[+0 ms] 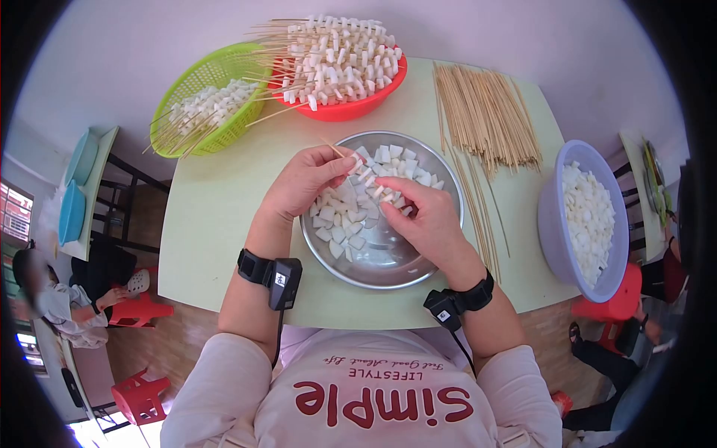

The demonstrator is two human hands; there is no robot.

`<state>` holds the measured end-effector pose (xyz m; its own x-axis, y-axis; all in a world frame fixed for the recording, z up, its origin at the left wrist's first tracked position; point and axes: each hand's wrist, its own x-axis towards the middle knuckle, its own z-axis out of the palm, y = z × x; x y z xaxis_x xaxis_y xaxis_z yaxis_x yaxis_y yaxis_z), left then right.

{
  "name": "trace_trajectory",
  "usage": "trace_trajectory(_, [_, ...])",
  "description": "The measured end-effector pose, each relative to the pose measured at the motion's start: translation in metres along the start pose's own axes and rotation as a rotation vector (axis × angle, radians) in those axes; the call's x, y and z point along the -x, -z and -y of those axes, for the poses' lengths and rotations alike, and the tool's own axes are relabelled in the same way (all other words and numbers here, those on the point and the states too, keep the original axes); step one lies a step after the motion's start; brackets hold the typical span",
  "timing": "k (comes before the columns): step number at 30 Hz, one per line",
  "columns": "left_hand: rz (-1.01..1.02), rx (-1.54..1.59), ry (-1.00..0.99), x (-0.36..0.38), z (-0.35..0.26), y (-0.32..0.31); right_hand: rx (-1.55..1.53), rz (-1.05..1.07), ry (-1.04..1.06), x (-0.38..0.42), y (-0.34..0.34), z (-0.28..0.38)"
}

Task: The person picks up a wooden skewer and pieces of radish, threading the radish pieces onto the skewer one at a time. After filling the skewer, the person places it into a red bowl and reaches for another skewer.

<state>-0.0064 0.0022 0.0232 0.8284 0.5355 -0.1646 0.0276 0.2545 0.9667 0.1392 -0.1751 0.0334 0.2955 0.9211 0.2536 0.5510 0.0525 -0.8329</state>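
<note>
Over a steel bowl (381, 278) my left hand (310, 179) pinches a thin wooden skewer (334, 148) whose bare end sticks out past the fingers. Several white food pieces (366, 178) are threaded on it between my hands. My right hand (426, 220) is closed, thumb and forefinger pinching a white piece at the other end of the skewer; the skewer's tip is hidden there. Loose white chunks (340, 220) lie in the bowl below, mostly on its left and far side. Their exact kind cannot be made out.
A red basin (343, 112) piled with loaded skewers and a green basket (216, 138) with more stand at the back left. Bare skewers (489, 112) lie at the back right. A purple tub (549, 216) of white pieces stands right. People sit at both sides.
</note>
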Motion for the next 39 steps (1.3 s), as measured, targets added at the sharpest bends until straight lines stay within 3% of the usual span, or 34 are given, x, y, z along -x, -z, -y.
trace_trajectory(23, [0.188, 0.172, 0.034, -0.003, 0.001, 0.019, -0.092, 0.101, -0.045, -0.001, -0.002, 0.004])
trace_trajectory(26, [0.225, 0.209, 0.040, -0.004, 0.002, 0.019, -0.254, 0.126, -0.136, -0.001, -0.004, -0.010])
trace_trajectory(28, [0.139, 0.075, 0.003, -0.002, 0.000, 0.013, -0.396, 0.160, -0.192, -0.001, -0.005, -0.020])
trace_trajectory(35, [0.113, 0.140, -0.052, -0.002, 0.003, 0.011, -0.325, 0.191, -0.078, -0.001, 0.006, -0.006])
trace_trajectory(37, [0.110, 0.119, -0.028, 0.001, -0.002, 0.008, -0.661, 0.270, -0.308, -0.005, 0.017, -0.005])
trace_trajectory(39, [0.129, 0.101, -0.040, -0.001, 0.002, 0.010, -0.645, 0.280, -0.304, -0.005, 0.022, -0.006])
